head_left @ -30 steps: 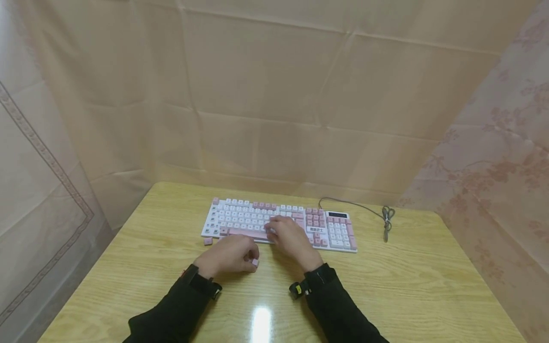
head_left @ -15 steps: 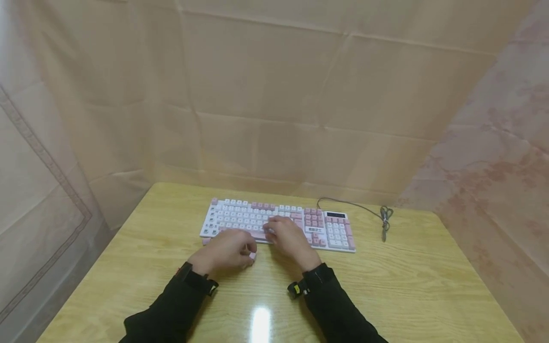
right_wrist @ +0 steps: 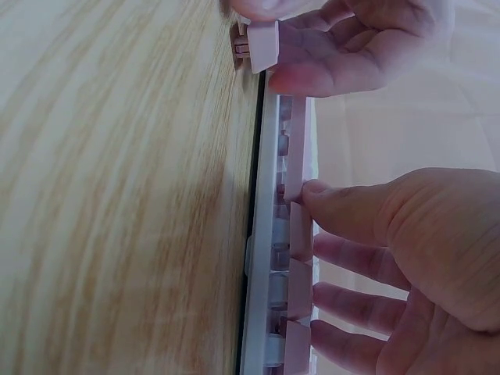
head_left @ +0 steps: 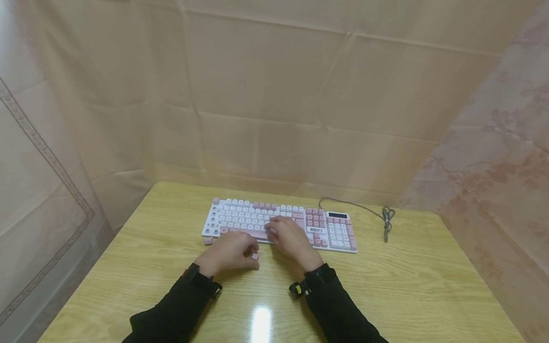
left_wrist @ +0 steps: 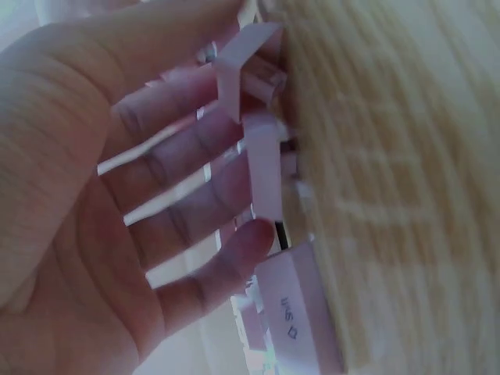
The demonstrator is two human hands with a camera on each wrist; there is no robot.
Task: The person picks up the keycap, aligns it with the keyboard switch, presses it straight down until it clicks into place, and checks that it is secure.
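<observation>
My left hand (head_left: 229, 250) is just in front of the keyboard, palm facing right. At its fingertips it holds a small pink keycap (head_left: 255, 256); in the right wrist view the thumb lies beside this keycap, its stem showing. The left wrist view shows another pink keycap (left_wrist: 264, 168) by the lower fingers and a wider pink Shift keycap (left_wrist: 291, 308) below. My right hand (head_left: 290, 238) rests on the pink and white keyboard (head_left: 238, 214). Its thumb touches the long pink spacebar (right_wrist: 295, 148), while its bent fingers lie over the keys behind.
A loose pink keycap (head_left: 208, 241) lies on the wooden table (head_left: 411, 286) at the keyboard's front left corner. The keyboard's grey cable (head_left: 356, 204) runs to a tied bundle (head_left: 387, 219) at right. Cloth curtains (head_left: 274, 95) hang behind and at both sides.
In my left hand the keycap sits higher among the fingers than a second ago, and the thumb has dropped lower, away from it. The right hand has stayed in place on the keyboard.
</observation>
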